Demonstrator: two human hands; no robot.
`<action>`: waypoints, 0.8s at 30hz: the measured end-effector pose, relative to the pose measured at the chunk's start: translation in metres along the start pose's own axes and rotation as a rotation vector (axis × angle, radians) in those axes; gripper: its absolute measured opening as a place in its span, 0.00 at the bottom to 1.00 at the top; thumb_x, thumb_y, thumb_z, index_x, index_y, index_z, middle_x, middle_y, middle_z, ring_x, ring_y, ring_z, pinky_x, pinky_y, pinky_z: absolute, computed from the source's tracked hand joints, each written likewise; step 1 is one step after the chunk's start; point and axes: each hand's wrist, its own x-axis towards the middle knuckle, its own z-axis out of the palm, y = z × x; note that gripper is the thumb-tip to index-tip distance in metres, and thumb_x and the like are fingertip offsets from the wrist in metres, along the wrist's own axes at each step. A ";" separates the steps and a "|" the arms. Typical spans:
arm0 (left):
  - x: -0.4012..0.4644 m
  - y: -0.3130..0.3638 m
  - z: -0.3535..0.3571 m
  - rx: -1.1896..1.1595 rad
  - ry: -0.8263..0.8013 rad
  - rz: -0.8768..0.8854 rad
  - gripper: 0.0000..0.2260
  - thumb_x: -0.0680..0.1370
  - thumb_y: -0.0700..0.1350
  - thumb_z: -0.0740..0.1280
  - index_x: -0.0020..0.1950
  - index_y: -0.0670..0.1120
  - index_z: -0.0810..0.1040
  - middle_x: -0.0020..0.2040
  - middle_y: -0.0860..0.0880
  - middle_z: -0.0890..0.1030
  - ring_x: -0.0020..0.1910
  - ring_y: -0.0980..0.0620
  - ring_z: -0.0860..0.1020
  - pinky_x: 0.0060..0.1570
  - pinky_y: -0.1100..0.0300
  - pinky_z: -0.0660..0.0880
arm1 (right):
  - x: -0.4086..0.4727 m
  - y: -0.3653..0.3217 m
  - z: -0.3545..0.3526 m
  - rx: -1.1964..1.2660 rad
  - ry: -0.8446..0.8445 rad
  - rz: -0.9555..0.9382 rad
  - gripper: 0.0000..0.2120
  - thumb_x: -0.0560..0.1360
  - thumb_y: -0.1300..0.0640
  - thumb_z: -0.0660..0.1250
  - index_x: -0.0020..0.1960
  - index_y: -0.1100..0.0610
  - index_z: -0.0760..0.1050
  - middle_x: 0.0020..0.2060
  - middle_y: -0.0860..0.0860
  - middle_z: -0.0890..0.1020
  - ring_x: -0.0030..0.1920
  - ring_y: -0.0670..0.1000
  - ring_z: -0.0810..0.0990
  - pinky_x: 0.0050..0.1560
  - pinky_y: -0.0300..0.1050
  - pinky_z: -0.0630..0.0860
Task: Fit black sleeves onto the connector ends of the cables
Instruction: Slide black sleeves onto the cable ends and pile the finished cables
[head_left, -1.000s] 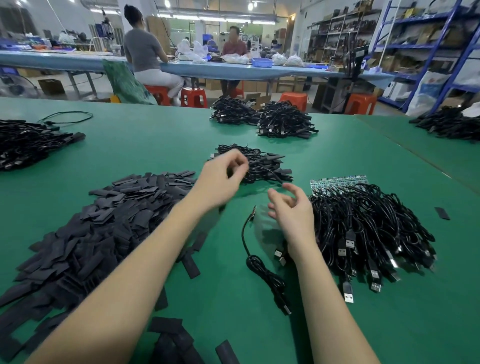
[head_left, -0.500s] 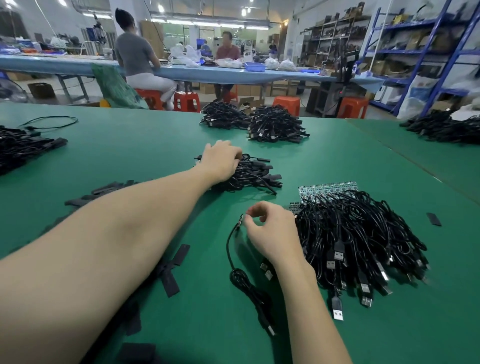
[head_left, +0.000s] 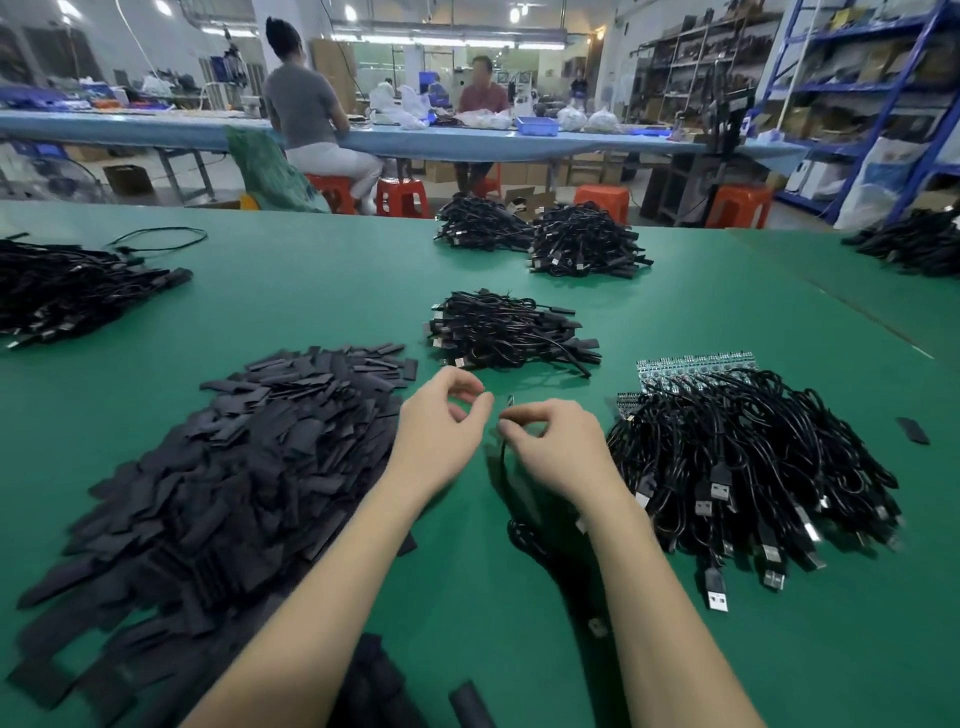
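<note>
Green desk (head_left: 322, 291) in a busy workshop, heaped with black sleeves (head_left: 234, 457) and cables (head_left: 748, 457); right hand (head_left: 556, 452) pinching one cable's connector end (head_left: 510, 401) at centre, left hand (head_left: 441, 431) loosely curled, empty.

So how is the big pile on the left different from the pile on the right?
The left pile is flat black sleeves, short loose strips; the right pile is long, round, tangled cables with silver plug ends. The sleeves spread low and wide; the cables heap up higher. Both are black and lie on the green table.
</note>
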 end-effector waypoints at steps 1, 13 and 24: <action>-0.003 -0.003 0.000 -0.029 -0.015 -0.035 0.02 0.78 0.46 0.70 0.49 0.50 0.79 0.45 0.56 0.82 0.38 0.60 0.79 0.40 0.75 0.71 | 0.002 -0.001 -0.004 0.212 -0.010 0.037 0.07 0.76 0.49 0.72 0.52 0.46 0.86 0.47 0.41 0.86 0.49 0.42 0.82 0.52 0.40 0.75; -0.010 0.001 -0.002 -0.489 -0.159 -0.211 0.05 0.81 0.44 0.68 0.52 0.47 0.84 0.45 0.52 0.86 0.37 0.55 0.83 0.35 0.67 0.75 | 0.000 0.002 -0.017 0.733 -0.196 0.253 0.10 0.76 0.46 0.71 0.53 0.48 0.87 0.54 0.45 0.87 0.43 0.47 0.73 0.43 0.42 0.69; -0.017 0.000 0.008 -0.290 -0.152 -0.185 0.03 0.79 0.46 0.70 0.47 0.53 0.78 0.37 0.53 0.84 0.38 0.49 0.82 0.42 0.57 0.76 | 0.008 -0.041 -0.033 -0.078 0.139 -0.109 0.03 0.75 0.51 0.70 0.45 0.46 0.83 0.39 0.39 0.84 0.43 0.39 0.82 0.47 0.34 0.77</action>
